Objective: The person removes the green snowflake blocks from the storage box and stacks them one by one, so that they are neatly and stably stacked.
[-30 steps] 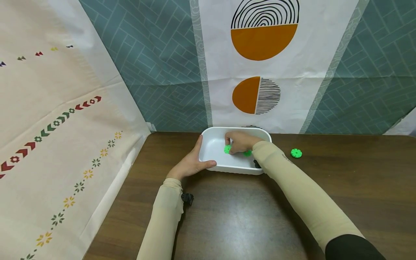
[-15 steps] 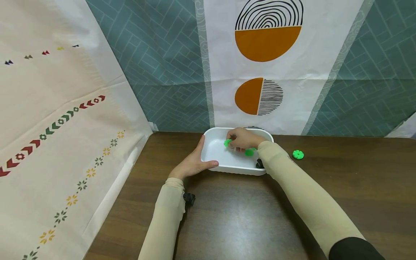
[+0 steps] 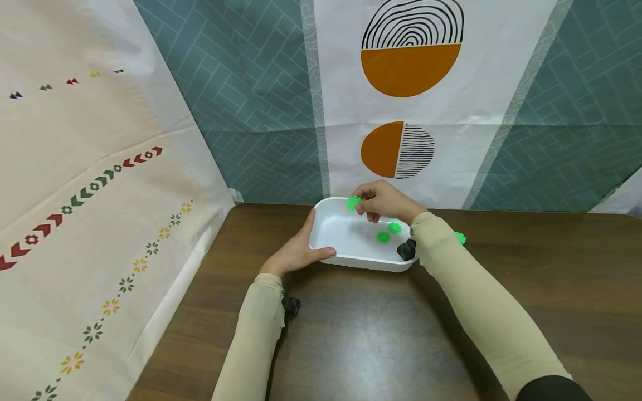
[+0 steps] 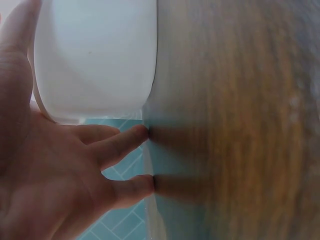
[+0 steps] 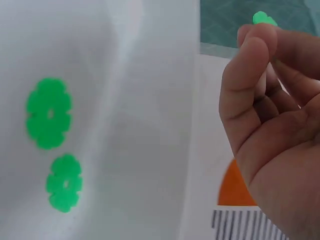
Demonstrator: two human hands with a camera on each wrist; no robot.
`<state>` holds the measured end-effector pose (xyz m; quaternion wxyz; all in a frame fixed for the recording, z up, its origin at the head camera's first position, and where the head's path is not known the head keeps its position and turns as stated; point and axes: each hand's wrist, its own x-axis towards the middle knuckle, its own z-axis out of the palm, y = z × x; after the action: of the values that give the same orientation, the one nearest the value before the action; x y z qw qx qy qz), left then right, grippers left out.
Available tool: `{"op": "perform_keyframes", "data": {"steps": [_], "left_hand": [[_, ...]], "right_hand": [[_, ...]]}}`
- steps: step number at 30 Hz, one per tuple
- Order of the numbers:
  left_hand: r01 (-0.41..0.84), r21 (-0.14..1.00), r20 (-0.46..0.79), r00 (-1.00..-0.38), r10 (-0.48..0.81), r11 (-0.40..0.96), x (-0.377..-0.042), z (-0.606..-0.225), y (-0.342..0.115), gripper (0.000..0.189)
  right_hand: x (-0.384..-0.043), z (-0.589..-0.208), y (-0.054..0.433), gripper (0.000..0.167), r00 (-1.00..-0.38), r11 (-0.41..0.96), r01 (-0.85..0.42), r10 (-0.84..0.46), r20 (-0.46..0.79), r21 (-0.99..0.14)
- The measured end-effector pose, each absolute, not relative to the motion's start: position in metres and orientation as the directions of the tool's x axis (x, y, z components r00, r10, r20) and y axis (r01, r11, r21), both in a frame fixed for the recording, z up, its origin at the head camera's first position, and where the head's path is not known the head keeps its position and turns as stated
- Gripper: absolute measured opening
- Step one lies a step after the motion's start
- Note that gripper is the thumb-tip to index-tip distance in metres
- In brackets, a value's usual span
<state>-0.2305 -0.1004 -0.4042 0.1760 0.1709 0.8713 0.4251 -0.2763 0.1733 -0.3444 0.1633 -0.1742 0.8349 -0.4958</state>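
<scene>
A white plastic tray stands at the table's back edge. My left hand rests against its left end, thumb at the front rim and fingers spread; in the left wrist view two fingertips touch the table. My right hand pinches a green notched disc between thumb and fingertips, raised at the tray's back rim. Only a sliver of that disc shows past the fingers in the right wrist view. Two more green notched discs, one nearer and one farther back, lie inside the tray.
Another green disc lies on the wooden table right of the tray, partly behind the right sleeve. A patterned cloth hangs behind the table. The black wrist camera overlaps the tray's right end.
My right hand has lifted up and back from the tray floor with one green disc pinched in it, uncovering the two discs below. My left hand stays at the tray's end.
</scene>
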Motion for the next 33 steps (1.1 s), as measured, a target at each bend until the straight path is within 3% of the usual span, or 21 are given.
{"op": "perform_keyframes", "data": {"steps": [5,13,22,28,33], "left_hand": [[0.136,0.793,-0.177,-0.882,0.437,0.594,-0.23,-0.403,-0.1,0.12],[0.153,0.796,-0.164,-0.877,0.451,0.586,-0.23,-0.404,-0.101,0.122],[0.18,0.783,-0.147,-0.876,0.459,0.595,-0.231,-0.404,-0.099,0.121],[0.18,0.774,-0.156,-0.875,0.458,0.607,-0.231,-0.403,-0.098,0.121],[0.174,0.776,-0.164,-0.872,0.461,0.606,-0.23,-0.402,-0.101,0.122]], "right_hand": [[-0.27,-0.335,0.179,0.03,-0.895,0.419,-0.178,-0.445,-0.031,-0.89],[-0.257,-0.324,0.185,0.027,-0.911,0.278,-0.179,-0.408,0.052,-0.944],[-0.233,-0.331,0.207,0.028,-0.952,0.201,-0.232,-0.248,0.179,-0.952],[-0.22,-0.339,0.226,0.025,-0.968,0.06,-0.235,-0.105,0.228,-0.97],[-0.216,-0.348,0.244,0.022,-0.962,-0.089,-0.251,-0.084,0.258,-0.964]]}}
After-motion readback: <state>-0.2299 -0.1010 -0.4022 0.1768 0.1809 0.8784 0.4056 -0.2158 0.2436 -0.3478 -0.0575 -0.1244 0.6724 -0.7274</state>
